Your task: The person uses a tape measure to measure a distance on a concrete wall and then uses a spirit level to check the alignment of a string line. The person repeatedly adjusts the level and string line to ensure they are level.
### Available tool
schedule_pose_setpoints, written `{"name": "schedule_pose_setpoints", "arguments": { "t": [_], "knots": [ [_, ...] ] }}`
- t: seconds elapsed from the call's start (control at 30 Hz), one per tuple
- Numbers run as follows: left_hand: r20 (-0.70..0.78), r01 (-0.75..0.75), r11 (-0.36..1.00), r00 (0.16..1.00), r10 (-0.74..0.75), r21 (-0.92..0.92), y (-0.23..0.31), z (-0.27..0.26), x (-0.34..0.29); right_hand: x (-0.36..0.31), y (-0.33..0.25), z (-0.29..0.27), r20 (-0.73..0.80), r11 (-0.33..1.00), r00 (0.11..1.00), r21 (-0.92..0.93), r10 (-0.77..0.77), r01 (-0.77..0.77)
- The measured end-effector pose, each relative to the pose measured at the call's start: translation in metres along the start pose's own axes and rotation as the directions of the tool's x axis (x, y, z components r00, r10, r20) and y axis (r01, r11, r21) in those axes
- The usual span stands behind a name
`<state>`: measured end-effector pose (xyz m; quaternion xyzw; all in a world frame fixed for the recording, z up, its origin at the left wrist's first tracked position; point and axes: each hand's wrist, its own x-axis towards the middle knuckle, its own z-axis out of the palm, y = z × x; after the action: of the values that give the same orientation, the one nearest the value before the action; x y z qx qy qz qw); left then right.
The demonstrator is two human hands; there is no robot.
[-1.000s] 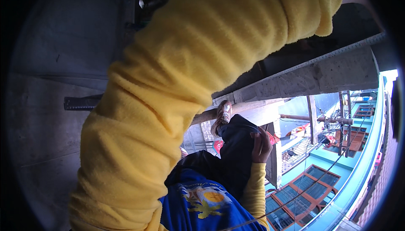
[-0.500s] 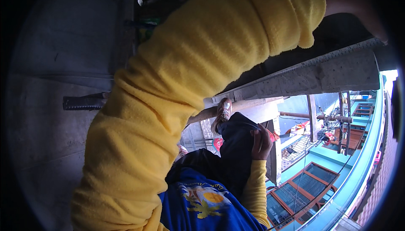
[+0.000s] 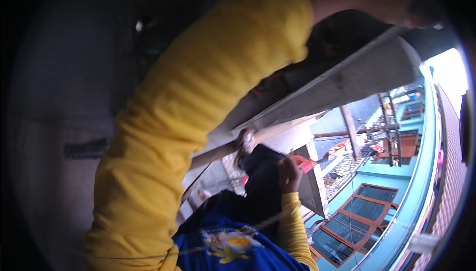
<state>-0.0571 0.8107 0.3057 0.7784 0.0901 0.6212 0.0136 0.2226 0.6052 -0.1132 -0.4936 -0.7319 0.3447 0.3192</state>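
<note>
My left arm, in a yellow sleeve, crosses the view from the lower left to the upper right. At its end my left hand [image 3: 419, 11] is in deep shadow by the far end of a long grey beam [image 3: 362, 80]; its fingers are too dark to make out. Lower down, my right hand [image 3: 289, 173] is at the knee of my dark trousers [image 3: 263, 172], fingers curled. Right beside those fingers shows a red-orange thing [image 3: 305, 164], partly hidden; I cannot tell whether the hand holds it. A shoe [image 3: 245, 144] stands below the beam.
A dark toothed strip [image 3: 85, 150] lies against the grey surface at left. Beyond the beam, far below, stands a turquoise building [image 3: 382, 179] with brown-framed windows [image 3: 354, 216]. Posts [image 3: 350, 132], a horizontal pipe [image 3: 332, 134] and wires are on that side.
The whole view has tilted and blurred. My left forearm and hand have shifted, with more bare wrist showing past the sleeve. My right hand stays at the knee.
</note>
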Motion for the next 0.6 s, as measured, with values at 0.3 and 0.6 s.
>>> {"name": "schedule_pose_setpoints", "arguments": {
  "t": [0.3, 0.6],
  "knots": [
    [0.037, 0.018, 0.996, 0.999, -0.021, 0.082, -0.001, -0.003, -0.004, 0.006, -0.018, -0.007, 0.005, 0.994, 0.996, 0.063, 0.087, -0.087],
    [0.135, 0.194, 0.961, 0.966, -0.223, 0.195, -0.013, 0.010, 0.001, 0.004, -0.030, -0.010, 0.052, 0.974, 0.985, 0.154, 0.162, -0.169]
  ]
}}
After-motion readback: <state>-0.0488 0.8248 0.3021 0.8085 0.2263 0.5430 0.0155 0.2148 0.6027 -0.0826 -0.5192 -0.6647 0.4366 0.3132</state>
